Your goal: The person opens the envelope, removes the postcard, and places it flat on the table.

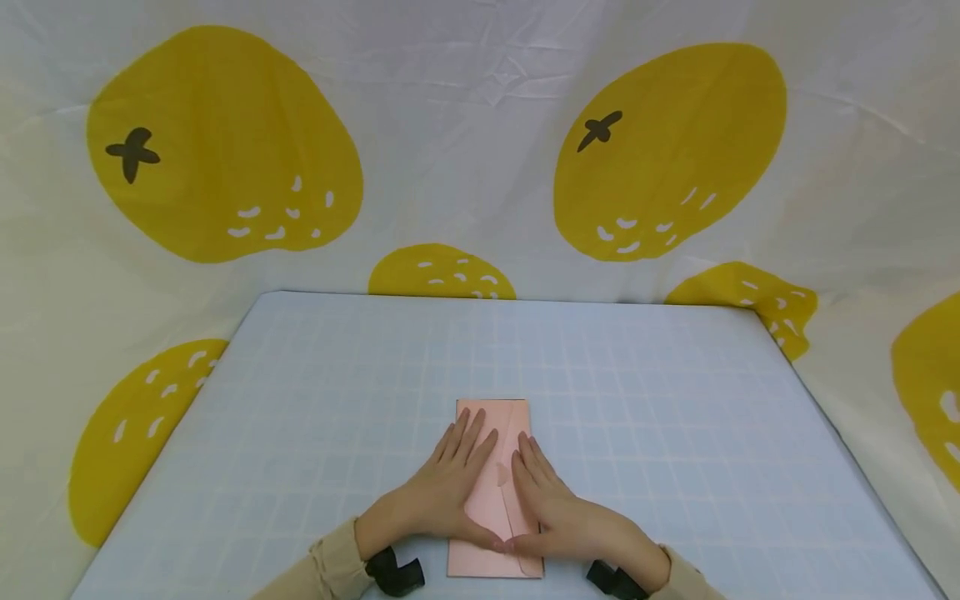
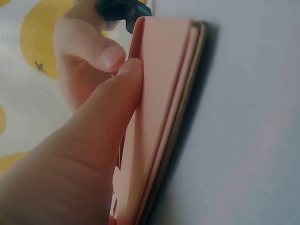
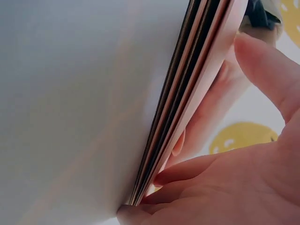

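Observation:
A long stack of envelopes point(image 1: 491, 500) lies lengthwise before me, its top one pink with a slanting flap edge and a small rounded tab. Pink and dark layers alternate along the side of the stack point(image 3: 180, 79) in the right wrist view. My left hand point(image 1: 450, 487) rests on the left part of the top envelope, fingers straight and spread. My right hand point(image 1: 555, 508) lies at the right edge with its fingers extended, fingertips on the pink paper. Both thumbs point inward and meet near the lower part of the stack.
A pale blue table point(image 1: 675, 417) with a white grid surrounds the stack. Behind it hangs a white cloth point(image 1: 450, 125) printed with yellow fruit. Black straps point(image 1: 393, 573) sit at both wrists, beside beige sleeves point(image 1: 337, 554).

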`<action>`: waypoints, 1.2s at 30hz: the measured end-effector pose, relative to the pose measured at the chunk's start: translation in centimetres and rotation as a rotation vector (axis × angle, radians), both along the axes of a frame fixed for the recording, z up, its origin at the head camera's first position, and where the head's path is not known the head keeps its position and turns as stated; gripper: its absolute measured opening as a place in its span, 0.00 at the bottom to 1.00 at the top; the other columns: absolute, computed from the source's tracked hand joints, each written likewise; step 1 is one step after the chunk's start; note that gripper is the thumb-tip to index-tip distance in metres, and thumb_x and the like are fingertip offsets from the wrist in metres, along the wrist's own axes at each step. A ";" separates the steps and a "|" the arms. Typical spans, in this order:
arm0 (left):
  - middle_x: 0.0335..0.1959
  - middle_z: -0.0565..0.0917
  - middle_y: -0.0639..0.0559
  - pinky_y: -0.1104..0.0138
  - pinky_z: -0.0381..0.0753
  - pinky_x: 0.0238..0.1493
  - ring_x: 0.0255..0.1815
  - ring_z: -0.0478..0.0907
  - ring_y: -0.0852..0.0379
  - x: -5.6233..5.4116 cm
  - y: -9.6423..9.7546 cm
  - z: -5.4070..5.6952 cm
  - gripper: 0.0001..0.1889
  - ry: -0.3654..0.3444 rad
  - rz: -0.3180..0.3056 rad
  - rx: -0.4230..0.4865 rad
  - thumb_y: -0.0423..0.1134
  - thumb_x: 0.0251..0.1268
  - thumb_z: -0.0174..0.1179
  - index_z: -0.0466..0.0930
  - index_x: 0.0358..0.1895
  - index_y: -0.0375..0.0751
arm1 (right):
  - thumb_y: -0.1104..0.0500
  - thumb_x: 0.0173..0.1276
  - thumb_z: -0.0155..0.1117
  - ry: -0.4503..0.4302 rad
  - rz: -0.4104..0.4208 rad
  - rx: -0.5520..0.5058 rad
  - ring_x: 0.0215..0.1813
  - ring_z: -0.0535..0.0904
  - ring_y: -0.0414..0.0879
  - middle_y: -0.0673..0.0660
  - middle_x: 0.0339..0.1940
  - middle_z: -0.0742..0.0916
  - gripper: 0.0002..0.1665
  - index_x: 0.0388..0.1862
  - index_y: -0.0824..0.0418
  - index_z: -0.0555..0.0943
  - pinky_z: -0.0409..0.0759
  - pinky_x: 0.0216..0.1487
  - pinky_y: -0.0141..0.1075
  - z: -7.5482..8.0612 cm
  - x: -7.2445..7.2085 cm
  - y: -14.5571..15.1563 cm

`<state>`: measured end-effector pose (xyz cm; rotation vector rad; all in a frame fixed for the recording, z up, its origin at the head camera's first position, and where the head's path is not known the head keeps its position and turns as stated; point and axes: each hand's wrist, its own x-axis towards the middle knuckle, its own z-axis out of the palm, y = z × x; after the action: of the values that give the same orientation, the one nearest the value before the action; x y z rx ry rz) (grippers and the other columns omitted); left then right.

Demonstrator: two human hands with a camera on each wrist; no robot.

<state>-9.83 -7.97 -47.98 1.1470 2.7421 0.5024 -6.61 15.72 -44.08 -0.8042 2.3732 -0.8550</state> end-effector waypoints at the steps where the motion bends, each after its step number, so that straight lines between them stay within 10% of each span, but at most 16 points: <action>1: 0.80 0.30 0.36 0.43 0.39 0.74 0.79 0.25 0.36 -0.1 0.0 -0.1 0.71 0.019 -0.005 0.000 0.83 0.42 0.57 0.39 0.80 0.36 | 0.35 0.66 0.63 0.000 0.000 -0.003 0.78 0.22 0.58 0.65 0.79 0.31 0.65 0.79 0.72 0.38 0.43 0.72 0.62 0.0 0.0 0.0; 8: 0.81 0.35 0.38 0.42 0.40 0.74 0.80 0.30 0.38 -0.6 0.1 -0.9 0.72 0.114 -0.010 -0.004 0.86 0.39 0.53 0.46 0.79 0.35 | 0.37 0.64 0.66 0.023 0.008 -0.018 0.78 0.22 0.60 0.67 0.79 0.32 0.67 0.78 0.74 0.39 0.43 0.72 0.63 -0.3 0.2 -0.1; 36: 0.81 0.31 0.41 0.45 0.34 0.75 0.80 0.25 0.43 -0.8 0.3 -0.7 0.73 0.042 -0.004 -0.038 0.85 0.36 0.58 0.44 0.80 0.36 | 0.52 0.60 0.64 -0.018 0.011 -0.017 0.77 0.20 0.58 0.65 0.79 0.32 0.61 0.79 0.70 0.38 0.43 0.71 0.64 0.2 0.3 -0.2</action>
<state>-10.64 -7.72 -48.65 1.1671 2.7713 0.4283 -6.31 15.49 -43.84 -0.8116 2.3466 -0.8754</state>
